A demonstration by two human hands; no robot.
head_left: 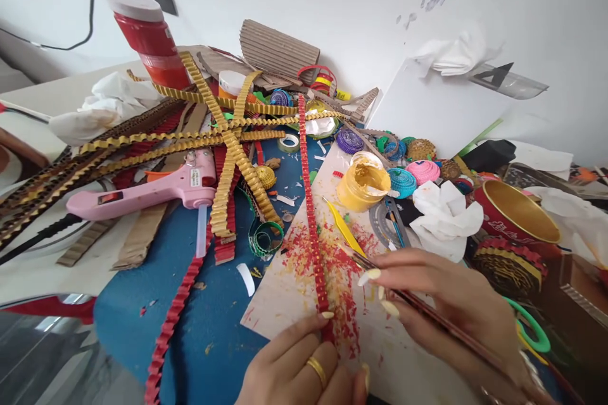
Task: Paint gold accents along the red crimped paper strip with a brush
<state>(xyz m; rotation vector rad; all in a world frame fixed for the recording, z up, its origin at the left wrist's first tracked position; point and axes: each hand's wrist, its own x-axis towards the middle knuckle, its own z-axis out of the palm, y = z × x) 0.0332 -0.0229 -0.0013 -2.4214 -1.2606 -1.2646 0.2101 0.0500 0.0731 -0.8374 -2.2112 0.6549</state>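
My left hand [299, 364] is closed on the near end of a red corrugated cardboard strip [310, 202], its fingers pressing it against a paint-stained board [294, 278]. Yellow dabs dot the ridges along the strip. My right hand [437, 297] pinches a thin paintbrush [427, 313], its tip above the board just right of the strip. Beyond that tip lies a yellow curved tool [346, 228]. An uncapped jar of yellow paint [363, 183] stands farther back, its rim smeared.
Gold-painted corrugated strips [232, 152] cross at the left, near a pink glue gun [147, 190]. Red paint jars [147, 31] stand behind. Coiled paper discs [401, 182], crumpled tissue [446, 215] and a red tin [515, 212] sit to the right. A blue mat [213, 323] lies underneath.
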